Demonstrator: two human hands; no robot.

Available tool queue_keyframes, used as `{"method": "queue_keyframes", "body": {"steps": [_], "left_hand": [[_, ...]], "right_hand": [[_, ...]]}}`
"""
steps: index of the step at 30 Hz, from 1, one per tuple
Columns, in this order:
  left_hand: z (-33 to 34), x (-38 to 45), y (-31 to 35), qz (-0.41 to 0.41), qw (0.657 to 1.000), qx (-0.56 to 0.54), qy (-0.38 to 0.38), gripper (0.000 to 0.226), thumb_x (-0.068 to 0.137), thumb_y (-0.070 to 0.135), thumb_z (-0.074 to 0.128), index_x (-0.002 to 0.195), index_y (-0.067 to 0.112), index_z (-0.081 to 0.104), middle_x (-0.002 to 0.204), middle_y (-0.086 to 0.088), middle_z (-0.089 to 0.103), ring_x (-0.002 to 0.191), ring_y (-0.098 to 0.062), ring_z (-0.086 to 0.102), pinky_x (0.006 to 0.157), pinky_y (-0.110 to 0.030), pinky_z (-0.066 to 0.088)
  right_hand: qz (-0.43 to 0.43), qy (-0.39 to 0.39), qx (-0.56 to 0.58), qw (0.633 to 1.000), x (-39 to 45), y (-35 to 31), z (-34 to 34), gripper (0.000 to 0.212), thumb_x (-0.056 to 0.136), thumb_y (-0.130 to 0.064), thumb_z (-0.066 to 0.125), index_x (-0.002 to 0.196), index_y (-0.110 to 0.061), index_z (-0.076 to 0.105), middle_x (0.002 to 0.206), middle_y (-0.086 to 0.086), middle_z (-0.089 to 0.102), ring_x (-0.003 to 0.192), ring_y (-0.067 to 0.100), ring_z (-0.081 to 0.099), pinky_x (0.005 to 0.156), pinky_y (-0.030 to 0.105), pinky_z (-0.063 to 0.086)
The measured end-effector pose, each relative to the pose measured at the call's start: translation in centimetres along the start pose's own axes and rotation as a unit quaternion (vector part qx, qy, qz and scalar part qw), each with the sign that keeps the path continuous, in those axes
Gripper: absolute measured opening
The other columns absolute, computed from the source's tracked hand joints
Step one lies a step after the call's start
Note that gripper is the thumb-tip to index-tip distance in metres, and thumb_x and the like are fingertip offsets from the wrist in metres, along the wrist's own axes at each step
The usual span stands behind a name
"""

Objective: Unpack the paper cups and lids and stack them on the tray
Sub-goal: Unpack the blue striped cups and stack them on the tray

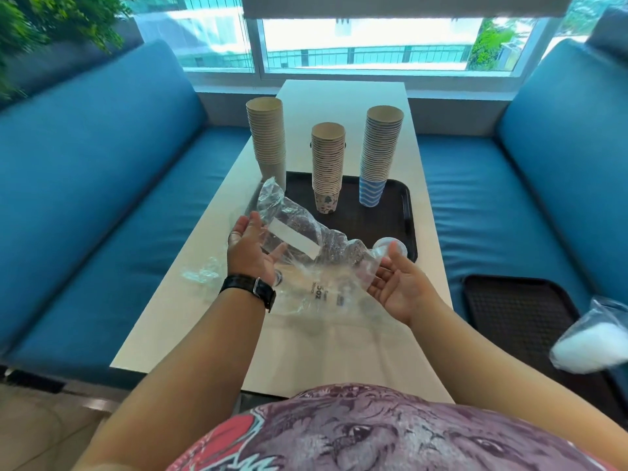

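Three stacks of paper cups are seen upright at the far end of the bench (343, 334): a plain brown stack (266, 141) standing just off the far left corner of the dark tray (406, 212), a patterned stack (327, 166) and a blue-striped stack (380, 154) set on the tray itself. An emptied clear plastic sleeve (306, 239) is held up between both hands above the tray's near edge, probably so that it can be cleared away from the stacking area. The left hand (249, 248) is spread wide, palm up, with the sleeve draped against its fingers rather than gripped. The right hand (396, 283) is likewise open and loosely cupped under the sleeve's other end; no firm pinch can be made out. A small pale lid (389, 248) is visible just beyond the right hand's thumb, at the tray's near right part.

More crumpled wrapping (200, 271) is left on the bench by the left wrist, where a wristwatch (251, 288) is worn. A second tray (520, 321) lies on the blue seat to the right, with an unopened bag of white lids (591, 345) resting over it. The loose plastic is judged the main obstruction to further stacking.
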State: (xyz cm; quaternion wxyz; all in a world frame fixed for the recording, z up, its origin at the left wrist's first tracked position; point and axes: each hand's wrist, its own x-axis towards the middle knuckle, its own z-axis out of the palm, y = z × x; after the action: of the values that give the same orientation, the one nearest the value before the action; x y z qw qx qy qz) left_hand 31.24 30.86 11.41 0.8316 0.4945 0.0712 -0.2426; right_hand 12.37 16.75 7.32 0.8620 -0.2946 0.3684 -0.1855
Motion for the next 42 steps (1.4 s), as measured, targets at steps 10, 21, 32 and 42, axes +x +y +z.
{"method": "queue_keyframes", "body": {"steps": [10, 21, 32, 42], "left_hand": [[-0.8, -0.4, -0.8, -0.003, 1.000, -0.017, 0.005, 0.026, 0.098, 0.023, 0.060, 0.123, 0.020, 0.053, 0.107, 0.000, 0.063, 0.113, -0.023, 0.059, 0.093, -0.054, 0.051], [-2.7, 0.0, 0.0, -0.033, 0.996, -0.071, 0.032, 0.010, 0.096, 0.030, 0.063, 0.104, 0.026, 0.057, 0.109, 0.005, 0.053, 0.117, -0.021, 0.051, 0.084, -0.052, 0.055], [-3.6, -0.2, 0.0, -0.044, 0.997, -0.038, 0.052, 0.031, 0.096, 0.033, 0.061, 0.126, 0.026, 0.053, 0.104, 0.002, 0.056, 0.108, -0.020, 0.056, 0.085, -0.041, 0.051], [-5.6, -0.1, -1.5, 0.033, 0.984, 0.170, 0.050, 0.030, 0.085, 0.038, 0.076, 0.105, 0.020, 0.064, 0.102, 0.001, 0.066, 0.090, -0.019, 0.060, 0.072, -0.031, 0.053]], "right_hand": [[-0.125, 0.112, -0.184, 0.969, 0.5, 0.7, 0.4, 0.020, 0.097, -0.021, 0.058, 0.079, -0.012, 0.056, 0.074, 0.008, 0.060, 0.071, 0.023, 0.062, 0.058, 0.032, 0.052], [-0.024, 0.004, -0.177, 0.984, 0.2, 1.9, 0.4, 0.044, 0.067, -0.036, 0.077, 0.101, -0.015, 0.059, 0.096, 0.007, 0.063, 0.089, 0.024, 0.060, 0.078, 0.037, 0.047], [-0.040, 0.016, -0.079, 0.996, 0.4, -0.1, 0.5, 0.009, 0.086, -0.004, 0.063, 0.089, -0.010, 0.057, 0.084, 0.009, 0.064, 0.066, 0.020, 0.064, 0.059, 0.034, 0.058], [-0.070, 0.069, -0.102, 0.990, 0.4, -0.1, 1.0, 0.020, 0.085, -0.020, 0.070, 0.099, -0.011, 0.060, 0.095, 0.013, 0.066, 0.081, 0.028, 0.065, 0.079, 0.049, 0.058]]}}
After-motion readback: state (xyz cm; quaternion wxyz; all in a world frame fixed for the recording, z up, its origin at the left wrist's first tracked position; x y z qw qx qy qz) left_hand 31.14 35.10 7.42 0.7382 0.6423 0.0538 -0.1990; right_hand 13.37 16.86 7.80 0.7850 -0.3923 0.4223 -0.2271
